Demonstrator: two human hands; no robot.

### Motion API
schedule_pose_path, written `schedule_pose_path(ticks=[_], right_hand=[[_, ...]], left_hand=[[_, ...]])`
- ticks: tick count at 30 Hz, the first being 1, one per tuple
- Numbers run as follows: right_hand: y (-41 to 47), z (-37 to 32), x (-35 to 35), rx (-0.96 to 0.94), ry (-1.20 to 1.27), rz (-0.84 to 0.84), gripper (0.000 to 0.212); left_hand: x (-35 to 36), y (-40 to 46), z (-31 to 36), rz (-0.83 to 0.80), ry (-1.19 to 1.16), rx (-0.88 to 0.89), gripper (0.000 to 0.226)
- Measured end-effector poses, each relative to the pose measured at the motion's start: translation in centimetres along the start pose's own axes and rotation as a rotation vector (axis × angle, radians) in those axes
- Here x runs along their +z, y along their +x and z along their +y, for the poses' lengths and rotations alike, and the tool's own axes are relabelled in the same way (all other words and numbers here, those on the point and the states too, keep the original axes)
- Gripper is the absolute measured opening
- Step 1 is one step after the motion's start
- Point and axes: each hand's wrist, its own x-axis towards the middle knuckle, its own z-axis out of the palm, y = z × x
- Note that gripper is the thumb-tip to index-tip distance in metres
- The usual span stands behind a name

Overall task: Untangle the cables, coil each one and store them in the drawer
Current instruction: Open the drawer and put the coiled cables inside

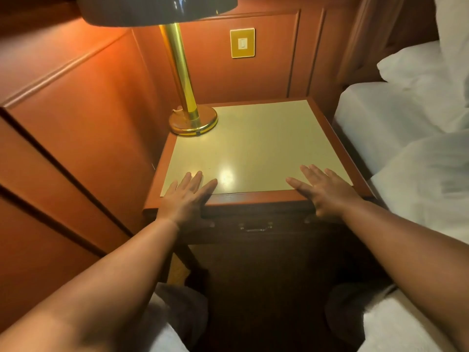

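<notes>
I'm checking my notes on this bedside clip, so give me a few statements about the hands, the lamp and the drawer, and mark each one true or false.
1. Both hands lie flat with straight fingers on the nightstand: left hand, right hand. True.
2. The drawer is pulled wide open. False: it looks closed, its handle facing the person.
3. A gold lamp stands at the back left corner of the nightstand top. True.
4. A tangle of cables lies on the nightstand top. False: no cables show anywhere in the picture.
5. The right hand grips the drawer handle. False: it rests on the front edge of the top, above the drawer.
</notes>
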Motion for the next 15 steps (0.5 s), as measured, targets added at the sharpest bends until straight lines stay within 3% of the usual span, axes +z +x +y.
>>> schedule_pose_path(ticks=[4,15], right_hand=[[0.2,0.1,0.7,-0.020,-0.014,0.048,0.102],[-0.2,-0.7,0.7,0.054,0.050,0.056,0.104]], left_hand=[[1.0,0.1,-0.2,0.040,0.039,0.000,0.100],[0.2,0.9,-0.1,-0.044,-0.072,-0.100,0.115]])
